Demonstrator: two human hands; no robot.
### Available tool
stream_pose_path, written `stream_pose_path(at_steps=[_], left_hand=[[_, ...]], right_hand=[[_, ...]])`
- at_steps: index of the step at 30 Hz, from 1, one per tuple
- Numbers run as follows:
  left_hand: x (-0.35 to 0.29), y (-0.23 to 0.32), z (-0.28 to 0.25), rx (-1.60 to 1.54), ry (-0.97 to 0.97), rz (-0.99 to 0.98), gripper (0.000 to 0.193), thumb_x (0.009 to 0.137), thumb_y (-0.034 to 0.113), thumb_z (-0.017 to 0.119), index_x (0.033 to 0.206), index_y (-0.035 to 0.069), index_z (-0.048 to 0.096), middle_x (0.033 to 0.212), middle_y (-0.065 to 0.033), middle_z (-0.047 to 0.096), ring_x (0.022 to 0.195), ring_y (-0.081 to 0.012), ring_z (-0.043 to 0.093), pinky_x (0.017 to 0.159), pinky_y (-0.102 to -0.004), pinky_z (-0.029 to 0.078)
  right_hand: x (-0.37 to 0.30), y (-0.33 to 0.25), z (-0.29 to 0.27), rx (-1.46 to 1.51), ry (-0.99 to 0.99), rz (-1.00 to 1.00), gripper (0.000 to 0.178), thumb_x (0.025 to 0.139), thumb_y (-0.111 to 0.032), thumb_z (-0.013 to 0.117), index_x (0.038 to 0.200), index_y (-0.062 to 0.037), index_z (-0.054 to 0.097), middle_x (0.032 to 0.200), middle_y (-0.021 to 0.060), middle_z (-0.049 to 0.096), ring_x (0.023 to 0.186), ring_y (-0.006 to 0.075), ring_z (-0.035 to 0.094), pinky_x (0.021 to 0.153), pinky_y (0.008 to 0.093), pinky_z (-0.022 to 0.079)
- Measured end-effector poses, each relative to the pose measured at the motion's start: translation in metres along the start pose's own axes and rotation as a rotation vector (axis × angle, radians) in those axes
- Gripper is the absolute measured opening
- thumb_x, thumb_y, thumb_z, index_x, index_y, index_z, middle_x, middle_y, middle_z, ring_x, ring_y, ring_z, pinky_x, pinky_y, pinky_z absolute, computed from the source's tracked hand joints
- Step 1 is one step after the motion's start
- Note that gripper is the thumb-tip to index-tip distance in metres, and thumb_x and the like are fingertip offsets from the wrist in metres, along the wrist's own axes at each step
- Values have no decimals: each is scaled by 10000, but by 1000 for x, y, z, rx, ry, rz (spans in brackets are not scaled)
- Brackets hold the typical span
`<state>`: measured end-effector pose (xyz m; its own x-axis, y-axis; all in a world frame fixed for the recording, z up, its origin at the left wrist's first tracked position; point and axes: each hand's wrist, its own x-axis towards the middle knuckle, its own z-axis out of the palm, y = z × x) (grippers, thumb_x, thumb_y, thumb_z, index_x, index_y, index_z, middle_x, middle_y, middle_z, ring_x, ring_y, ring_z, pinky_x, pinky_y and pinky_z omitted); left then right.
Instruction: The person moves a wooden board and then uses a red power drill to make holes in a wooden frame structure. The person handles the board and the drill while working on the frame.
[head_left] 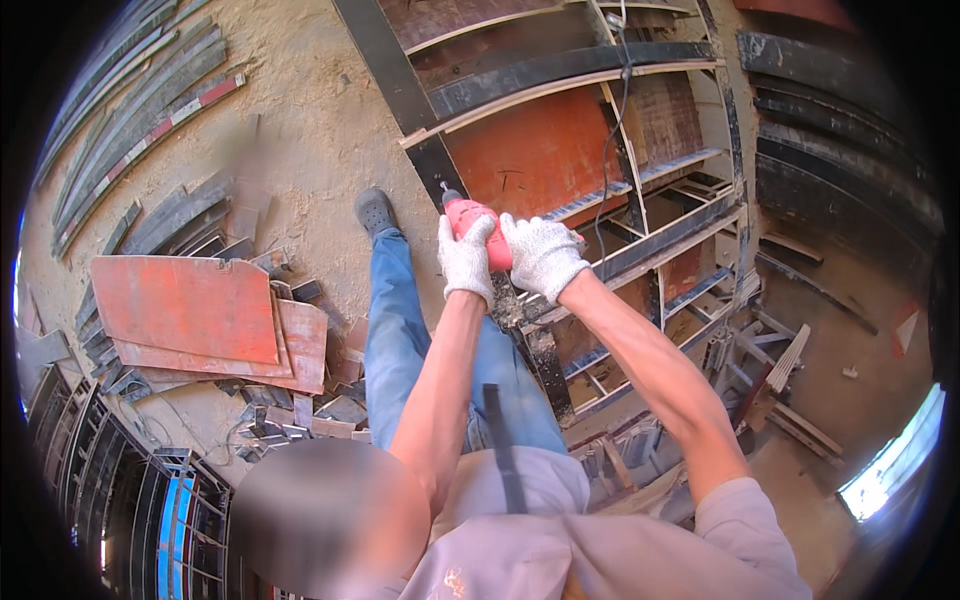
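Note:
Both my hands, in pale knit gloves, are closed around a red power drill [470,214]. My left hand [466,266] wraps its left side, and my right hand [541,257] grips its right rear side. The drill's black nose and thin bit point away from me, over a dark beam [432,168] of a large wooden frame. Whether the bit touches the beam I cannot tell. Beside the drill, an orange-red panel [535,150] lies within the frame. A dark cord [624,85] hangs across the frame toward my right hand; where it ends is hidden.
Orange-red boards [190,305] lie on wood scraps at left. Long dark planks [145,130] are stacked at far left, and more dark beams [830,140] at far right. My shoe [376,212] stands on the sandy floor [300,120]. A ladder-like wooden piece [785,360] is at right.

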<state>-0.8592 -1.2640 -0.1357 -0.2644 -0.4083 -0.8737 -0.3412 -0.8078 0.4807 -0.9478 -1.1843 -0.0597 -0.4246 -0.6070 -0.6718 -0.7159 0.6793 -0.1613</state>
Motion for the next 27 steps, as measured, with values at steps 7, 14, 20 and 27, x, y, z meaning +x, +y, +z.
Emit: stream_pose_path(at_steps=[7,14,20,27], left_hand=[[66,48,9,-112,-19,-154,891,776,145,831,1552,22,410,1440,-168,552,1211,-260,614,988,-389,522],[85,69,25,-129,-5,-246,942,779,125,834,1581,20,352,1473,-163,524,1224,-275,606,994,-404,521],[92,71,28,-276,53,-342,942,792,86,803,1599,37,318,1457,-156,530,1220,-295,606,977,-433,528],[101,91,25,-184,49,-416,911,787,64,788,1584,30,347,1428,-150,553,1188,-277,609,1003,-438,499]], right_hand=[[82,-4,-28,-48,-134,16,563,811,-270,723,1287,-22,553,968,196,732,898,366,727,788,494,588],[110,2,-59,-42,-172,-25,342,824,-177,667,1119,-15,606,927,205,751,878,354,754,780,479,596],[129,5,-79,-8,-317,-80,330,779,-173,694,1061,-5,664,935,211,756,863,353,757,756,477,594],[135,-3,-81,86,-319,-33,338,802,-227,675,1048,3,652,905,231,742,863,390,743,769,490,589]])
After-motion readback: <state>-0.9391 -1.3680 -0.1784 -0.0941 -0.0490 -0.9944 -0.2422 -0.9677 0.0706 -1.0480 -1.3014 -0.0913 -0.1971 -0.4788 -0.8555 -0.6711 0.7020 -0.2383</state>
